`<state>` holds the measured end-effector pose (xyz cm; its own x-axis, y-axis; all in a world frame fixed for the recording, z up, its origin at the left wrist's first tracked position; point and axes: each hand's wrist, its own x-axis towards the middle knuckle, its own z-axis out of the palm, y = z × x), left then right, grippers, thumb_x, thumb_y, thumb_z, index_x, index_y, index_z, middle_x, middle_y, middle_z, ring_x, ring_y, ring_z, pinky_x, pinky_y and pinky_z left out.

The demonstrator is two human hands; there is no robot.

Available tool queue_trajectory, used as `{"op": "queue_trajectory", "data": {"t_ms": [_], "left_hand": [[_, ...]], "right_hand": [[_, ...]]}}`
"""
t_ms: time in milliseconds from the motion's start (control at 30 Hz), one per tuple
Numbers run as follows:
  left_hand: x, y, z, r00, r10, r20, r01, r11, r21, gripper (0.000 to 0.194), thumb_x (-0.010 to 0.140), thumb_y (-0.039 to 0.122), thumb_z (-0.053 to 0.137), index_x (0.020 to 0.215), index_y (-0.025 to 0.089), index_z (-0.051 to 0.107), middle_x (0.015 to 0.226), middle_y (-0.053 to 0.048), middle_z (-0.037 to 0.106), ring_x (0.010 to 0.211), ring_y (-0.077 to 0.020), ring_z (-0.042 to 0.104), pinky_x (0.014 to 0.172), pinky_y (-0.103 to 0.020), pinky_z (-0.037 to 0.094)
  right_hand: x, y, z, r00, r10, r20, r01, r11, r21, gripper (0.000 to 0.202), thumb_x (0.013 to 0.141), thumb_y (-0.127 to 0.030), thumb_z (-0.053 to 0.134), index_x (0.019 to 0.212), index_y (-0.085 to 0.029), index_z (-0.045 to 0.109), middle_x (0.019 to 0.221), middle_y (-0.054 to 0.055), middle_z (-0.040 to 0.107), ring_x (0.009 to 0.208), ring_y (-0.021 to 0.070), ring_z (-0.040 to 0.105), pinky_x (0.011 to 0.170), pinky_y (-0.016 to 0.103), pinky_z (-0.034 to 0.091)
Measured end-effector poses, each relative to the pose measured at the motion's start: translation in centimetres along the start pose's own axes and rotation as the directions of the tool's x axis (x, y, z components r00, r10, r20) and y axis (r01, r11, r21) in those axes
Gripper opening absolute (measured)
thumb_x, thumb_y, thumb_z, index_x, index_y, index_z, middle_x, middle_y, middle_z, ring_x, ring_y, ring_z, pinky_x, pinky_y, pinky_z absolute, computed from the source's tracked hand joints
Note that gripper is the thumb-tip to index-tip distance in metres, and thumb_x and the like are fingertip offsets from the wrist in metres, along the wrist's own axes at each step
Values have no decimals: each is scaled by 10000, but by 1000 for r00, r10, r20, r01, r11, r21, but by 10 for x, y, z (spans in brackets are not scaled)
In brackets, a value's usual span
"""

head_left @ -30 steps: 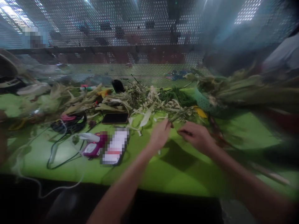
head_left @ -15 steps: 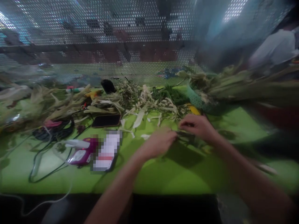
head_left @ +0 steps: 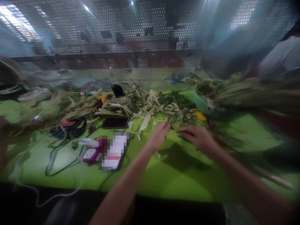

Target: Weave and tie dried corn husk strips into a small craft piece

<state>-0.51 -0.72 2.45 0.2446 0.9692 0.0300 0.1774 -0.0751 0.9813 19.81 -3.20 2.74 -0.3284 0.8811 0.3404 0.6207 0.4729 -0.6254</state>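
My left hand (head_left: pixel 159 136) hangs above the green table with its fingers pressed together. Whatever it may pinch is too small and blurred to name. To its right, across a narrow gap, my right hand (head_left: pixel 198 136) also has its fingers closed, their tips hidden or smeared. A small whitish scrap (head_left: pixel 158 155) lies below the left hand. Just beyond both hands spreads a heap of pale dry husk strips (head_left: pixel 147 118) and cut plant pieces, with green sprigs (head_left: pixel 174 98) behind. A yellow piece (head_left: pixel 200 115) lies near the right hand.
A lit phone (head_left: pixel 114 153), a dark phone (head_left: pixel 114 122), a purple device (head_left: pixel 93 151) and cables lie left on the green table (head_left: pixel 150 184). A green perforated basket (head_left: pixel 202 103) with long dry stalks (head_left: pixel 253 92) stands right. A perforated screen (head_left: pixel 145 75) rises behind. A person in white (head_left: pixel 281 57) is far right.
My view has swung slightly left, so the table items appear farther right. My hands have drawn apart; the dark, unclear piece between them is no longer visible there. A whitish scrap shows below my left hand.
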Motion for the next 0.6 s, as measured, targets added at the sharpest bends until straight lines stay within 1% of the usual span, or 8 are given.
{"op": "queue_trajectory", "data": {"t_ms": [67,167,233,333,400,500,600], "left_hand": [[3,-4,2,999,44,-15,-43,997,66,225,922,314,454,832,187,616,780,-34,604,729,-148,529,675,-272,424],[6,-8,5,993,108,-38,-98,973,208,183,934,258,427,846,190,573,891,-54,648,860,-176,575,796,-313,432],[5,-10,7,991,128,-35,-111,944,312,193,950,248,399,855,191,558,905,-58,652,869,-183,580,803,-321,424],[4,-12,10,990,142,-14,-120,880,459,213,965,240,375,842,188,541,871,-54,637,817,-180,561,753,-309,407],[4,-14,11,986,167,4,-141,817,559,222,969,237,375,823,182,533,845,-55,621,780,-175,539,721,-300,390],[3,-15,10,971,235,48,-199,676,710,224,974,216,361,863,169,549,881,-77,614,778,-178,527,711,-302,377],[1,-9,3,964,234,130,-239,534,811,230,964,170,354,911,161,578,920,-92,612,765,-182,531,687,-305,371]], "right_hand": [[-3,-4,6,998,-66,6,66,994,-87,208,936,-304,547,1001,-256,739,955,21,770,837,192,717,740,280,517],[-8,-7,13,989,-147,-4,144,975,-169,217,947,-268,524,995,-248,734,927,23,768,809,178,710,703,261,496],[-11,-9,16,983,-183,-17,176,964,-200,216,951,-267,519,973,-237,732,880,24,761,764,169,699,675,256,478],[-13,-11,17,979,-203,-23,194,960,-202,212,952,-269,520,935,-226,727,824,19,747,720,158,684,642,248,458],[-13,-12,18,979,-201,-23,194,963,-185,216,954,-259,514,916,-225,725,800,11,740,706,151,679,630,241,455],[-11,-11,16,979,-201,-26,193,967,-169,213,949,-244,517,916,-228,726,795,3,742,697,143,680,629,234,463],[-8,-7,8,976,-217,-26,209,959,-190,199,944,-257,537,952,-230,735,869,15,762,755,156,699,679,247,491]]}}
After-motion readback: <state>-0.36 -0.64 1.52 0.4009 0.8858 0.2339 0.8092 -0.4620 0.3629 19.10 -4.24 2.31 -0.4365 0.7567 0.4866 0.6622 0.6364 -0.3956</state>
